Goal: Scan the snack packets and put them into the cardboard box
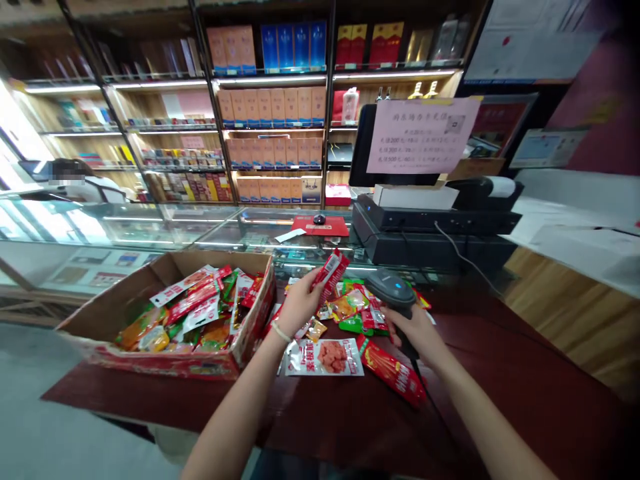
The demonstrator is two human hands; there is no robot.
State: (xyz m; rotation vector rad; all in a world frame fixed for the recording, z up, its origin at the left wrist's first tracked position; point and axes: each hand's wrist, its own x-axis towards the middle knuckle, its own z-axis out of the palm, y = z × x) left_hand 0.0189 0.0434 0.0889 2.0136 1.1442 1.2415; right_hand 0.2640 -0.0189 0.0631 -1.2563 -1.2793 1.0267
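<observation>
My left hand (299, 303) is closed on a red snack packet (330, 272), held up over the dark red counter (500, 373). My right hand (419, 331) grips a black handheld barcode scanner (395, 292), whose head sits just right of the packet. Below both hands lies a loose pile of snack packets (357, 313), among them a white packet with a red picture (325, 357) and a long red packet (393, 372).
A cardboard box (120, 307) full of snack packets stands on the counter's left. Behind are a glass display case (165, 227), a cash register with screen and pink notice (420, 137), a receipt printer (483, 193), a red mouse pad with mouse (320, 223), stocked shelves, and a person at far left (80, 180).
</observation>
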